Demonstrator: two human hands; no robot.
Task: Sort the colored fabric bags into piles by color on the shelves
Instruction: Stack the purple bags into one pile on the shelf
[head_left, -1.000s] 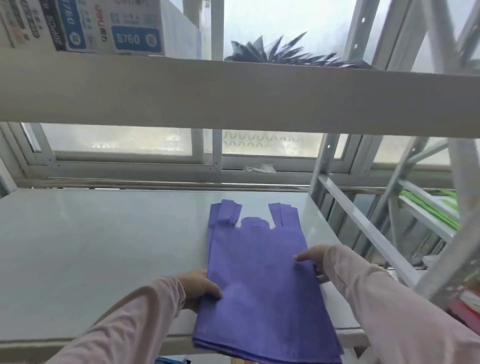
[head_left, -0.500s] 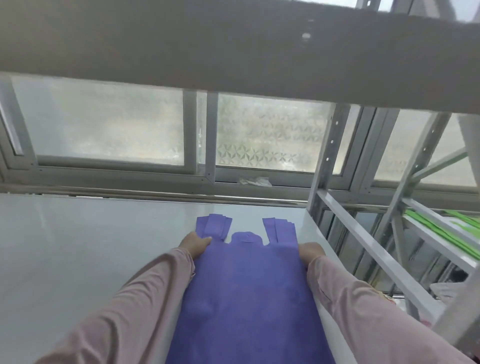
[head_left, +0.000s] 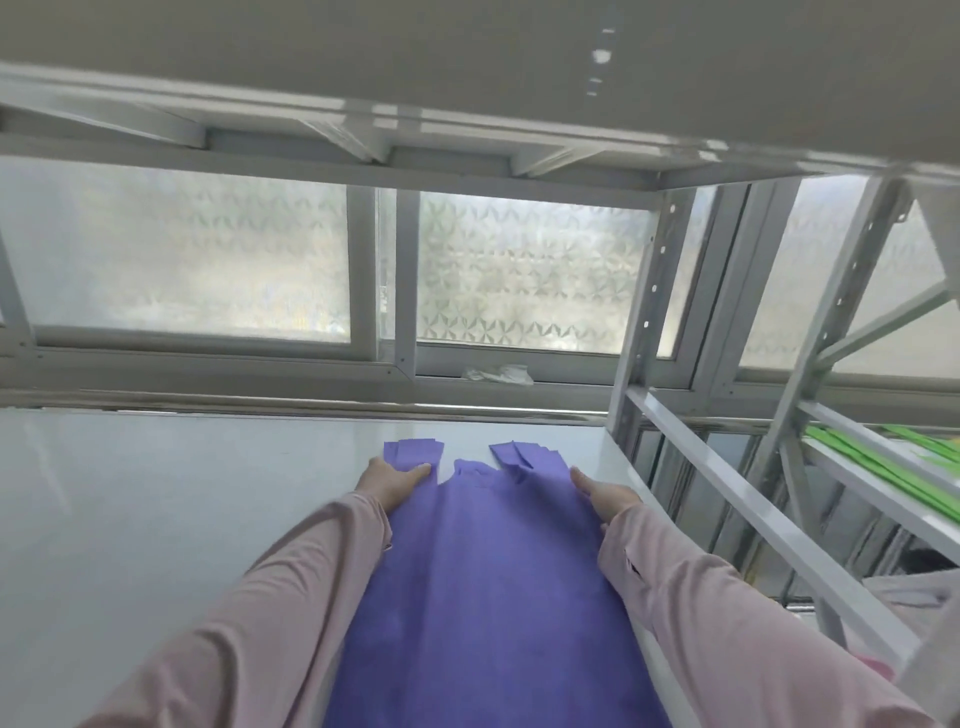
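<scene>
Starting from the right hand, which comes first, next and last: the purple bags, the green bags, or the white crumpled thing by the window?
1. Purple bags: under the right hand.
2. White crumpled thing: ahead, on the window ledge.
3. Green bags: far right, next shelf.

Storeroom: white perforated-steel rack uprights (head_left: 655, 291), white laminate shelf board (head_left: 156, 509), frosted patterned-glass window (head_left: 524, 270), stacked green fabric bags (head_left: 878, 467) on the adjoining rack.

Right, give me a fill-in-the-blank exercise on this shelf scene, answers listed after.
1. The stack of bags under both hands is ____ in color.
2. The bags on the neighboring rack at the right are ____.
3. The left hand lies flat at the stack's ____ edge.
4. Behind the shelf is a frosted ____.

Answers: purple; green; left; window
</scene>
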